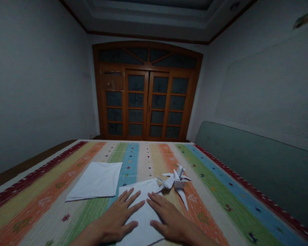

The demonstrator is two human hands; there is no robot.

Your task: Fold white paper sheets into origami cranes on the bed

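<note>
Evidently the step in hand is pressing a flat white paper sheet (143,234) smooth. It lies on the counter striped in orange, green, blue and dark red (215,194), right in front of the person, beneath both palms. Neither grip closes on anything: the left hand (120,213) and the right hand (168,215) rest palm down, fingers extended, thumbs pointing inward. To do this well, keep the pressure even and stroke outward from the middle, so that no crease gets trapped, and let one hand anchor while the other sweeps. Mind the far right corner: the cluster of folded white paper birds (179,185) sits close by, and a careless push could crush a wing. The flat stack of white paper (100,177) lies apart, to the left.
</note>
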